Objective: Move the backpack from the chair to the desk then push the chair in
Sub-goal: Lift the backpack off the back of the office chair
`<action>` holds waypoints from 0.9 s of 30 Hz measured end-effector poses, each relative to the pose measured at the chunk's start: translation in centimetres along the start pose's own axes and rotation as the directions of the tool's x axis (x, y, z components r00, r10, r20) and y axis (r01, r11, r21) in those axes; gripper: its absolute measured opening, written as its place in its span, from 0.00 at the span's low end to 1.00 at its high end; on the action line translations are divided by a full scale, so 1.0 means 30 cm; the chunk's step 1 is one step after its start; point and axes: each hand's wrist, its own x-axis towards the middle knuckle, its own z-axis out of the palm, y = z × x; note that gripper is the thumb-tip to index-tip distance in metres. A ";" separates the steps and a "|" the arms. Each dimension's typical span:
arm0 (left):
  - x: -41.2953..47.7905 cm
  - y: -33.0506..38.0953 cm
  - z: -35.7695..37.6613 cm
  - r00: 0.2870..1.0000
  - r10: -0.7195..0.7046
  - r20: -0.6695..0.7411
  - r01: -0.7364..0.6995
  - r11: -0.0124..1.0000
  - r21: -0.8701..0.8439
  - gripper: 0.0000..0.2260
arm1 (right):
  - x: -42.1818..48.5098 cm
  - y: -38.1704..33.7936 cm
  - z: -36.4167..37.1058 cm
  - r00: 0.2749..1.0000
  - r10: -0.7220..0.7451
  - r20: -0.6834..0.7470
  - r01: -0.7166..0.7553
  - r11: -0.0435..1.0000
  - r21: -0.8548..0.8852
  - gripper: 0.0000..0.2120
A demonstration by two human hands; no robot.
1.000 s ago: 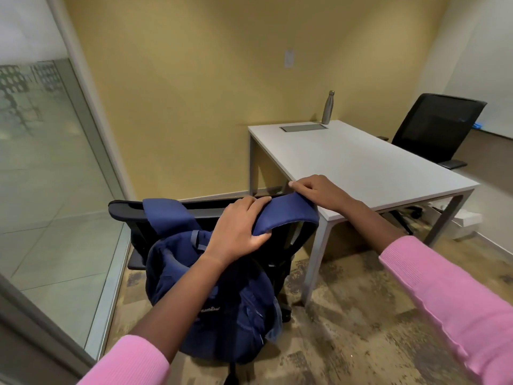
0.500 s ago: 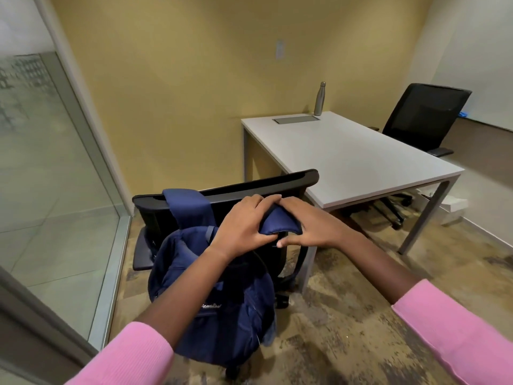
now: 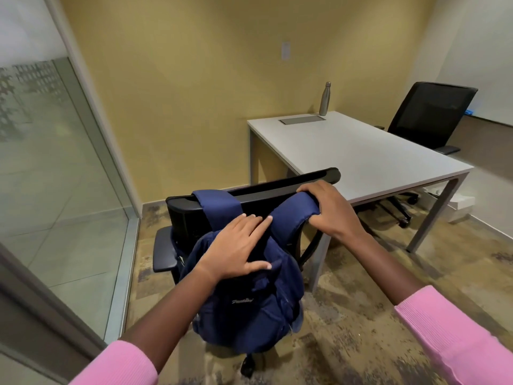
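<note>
A navy blue backpack hangs on the back of a black office chair, its two padded straps looped over the top of the backrest. My right hand is closed around the right strap at the backrest's top edge. My left hand lies flat on the top of the backpack, fingers spread, thumb toward the right. The chair stands at the near left corner of the white desk. Pink sleeves cover both forearms near the bottom of the view.
A steel bottle and a grey cable hatch sit at the desk's far end. A second black chair stands behind the desk on the right. A glass partition runs along the left, close to the chair.
My left hand let go of the strap and moved down flat onto the backpack's top. My right hand shifted up and right, gripping the right strap at the backrest edge.
</note>
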 end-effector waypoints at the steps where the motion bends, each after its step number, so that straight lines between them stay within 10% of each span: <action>1: -0.016 -0.012 0.006 1.000 0.026 0.017 -0.026 1.000 0.014 0.41 | 0.002 -0.003 0.003 1.000 0.009 0.000 -0.009 1.000 -0.010 0.23; 13: -0.033 -0.051 0.036 0.987 0.130 0.089 -0.124 0.990 -0.072 0.23 | -0.057 0.045 0.041 0.973 0.230 0.014 -0.230 0.973 0.005 0.27; 23: -0.033 -0.031 0.026 0.994 0.091 0.060 -0.077 0.976 -0.203 0.21 | -0.224 -0.006 0.264 0.822 0.345 0.452 -0.356 0.932 -0.063 0.54; 27: -0.043 -0.019 0.024 0.994 0.067 0.088 -0.039 0.959 -0.282 0.20 | -0.253 -0.050 0.404 0.850 0.392 0.352 -0.474 0.861 0.186 0.53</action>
